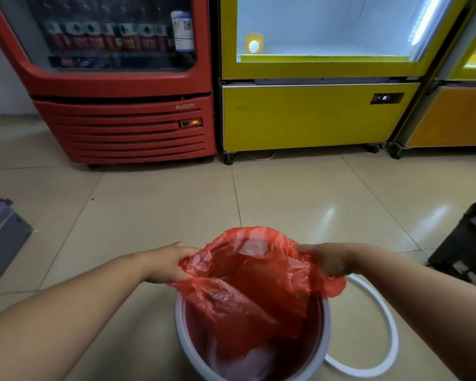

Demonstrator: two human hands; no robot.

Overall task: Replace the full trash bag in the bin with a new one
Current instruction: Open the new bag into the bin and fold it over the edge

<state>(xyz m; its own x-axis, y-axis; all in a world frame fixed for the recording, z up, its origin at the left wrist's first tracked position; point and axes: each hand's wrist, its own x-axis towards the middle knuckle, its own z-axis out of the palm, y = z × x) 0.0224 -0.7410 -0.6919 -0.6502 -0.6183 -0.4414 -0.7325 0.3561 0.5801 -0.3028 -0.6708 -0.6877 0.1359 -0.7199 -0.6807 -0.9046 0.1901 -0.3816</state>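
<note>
At nine o'clock in the view, a grey box (0, 237) is being cut off by the left edge, so its shape is hard to make out. A red fridge (121, 119) is standing at eleven o'clock, with its top out of view and the bottles behind its glass looking blurred.

The left hand (166, 264) is pinching the nine o'clock edge of the red bag (256, 284). Its fingers are curling into the plastic and its fingertips are being hidden by the folds.

The bag is looking thin, see-through and crinkled. Its mouth is being held open just above the bin (178, 320), with the far edge arching up at twelve o'clock and the lower part hanging down inside the bin. The bin is sitting at six o'clock, its near side being cut off by the bottom edge. Something pale is showing at its bottom, too dim to tell.

The right hand (324, 259) is gripping the bag's three o'clock edge, the plastic covering its fingers.

A yellow fridge (308, 119) is standing at one o'clock. A white ring (394, 336) is lying on the floor at three o'clock of the bin, partly hidden behind it. A black case (467, 243) is being cut off by the right edge.
</note>
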